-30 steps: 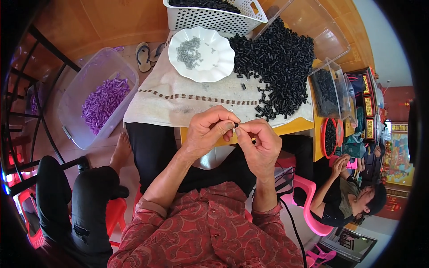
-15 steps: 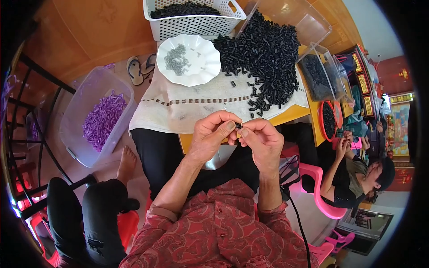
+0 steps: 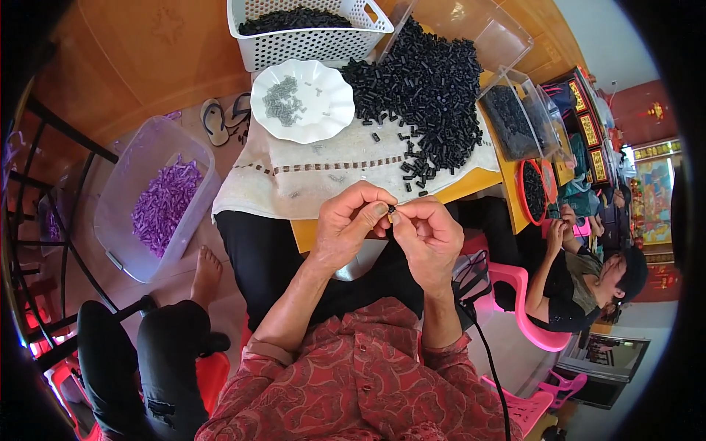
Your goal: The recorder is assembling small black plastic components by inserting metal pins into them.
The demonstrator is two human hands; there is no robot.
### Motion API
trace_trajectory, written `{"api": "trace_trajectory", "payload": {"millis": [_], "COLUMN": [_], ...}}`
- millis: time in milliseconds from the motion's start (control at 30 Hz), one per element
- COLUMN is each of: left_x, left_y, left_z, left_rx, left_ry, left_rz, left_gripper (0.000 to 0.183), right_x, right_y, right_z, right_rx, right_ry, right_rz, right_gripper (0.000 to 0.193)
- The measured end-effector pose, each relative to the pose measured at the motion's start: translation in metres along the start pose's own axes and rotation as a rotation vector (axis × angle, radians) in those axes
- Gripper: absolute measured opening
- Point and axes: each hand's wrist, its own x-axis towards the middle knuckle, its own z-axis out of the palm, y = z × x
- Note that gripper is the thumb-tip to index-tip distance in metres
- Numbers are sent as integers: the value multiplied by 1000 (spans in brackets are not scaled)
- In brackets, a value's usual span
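Pinching left grip (image 3: 344,228), cloth (image 3: 250,191), pale floor (image 3: 226,156)

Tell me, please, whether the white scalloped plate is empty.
Not empty: small translucent pieces lie on the white scalloped plate, mostly clustered toward its left.

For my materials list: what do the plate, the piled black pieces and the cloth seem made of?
Plate: glossy white ceramic or plastic; its smooth, wavy rim leaves this open.
Black pieces: probably hard plastic, somewhat shiny, judging by small highlights.
Cloth: matt fabric, perhaps cotton; it shows soft wrinkles.
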Motion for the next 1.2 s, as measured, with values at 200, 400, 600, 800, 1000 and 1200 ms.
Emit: {"api": "trace_trajectory", "payload": {"millis": [200,400,600,800,1000,1200], "left_x": [-2,-5,-9,-14,-17,-18], "left_y": [6,3,-3,-10,-18,-26], "left_z": [6,13,17,20,24,27], "left_rx": [113,-15,-22,4,7,-37], "left_ry": [-34,-104,-159,-191,-180,-168], "left_rz": [77,15,-40,-54,-51,-50], "left_gripper": [12,13,14,14,13,13], "right_x": [-3,-9,-13,-18,-20,-24], "right_y": [-4,-15,-4,5,8,19], "right_z": [-16,-36,-49,-58,-62,-69], "right_rx": [-225,125,194,265,371,315], "right_ry": [-82,-131,-155,-177,-158,-160], "right_rz": [-44,232,144,195,282,315], "right_gripper": [9,12,13,11,14,14]}}
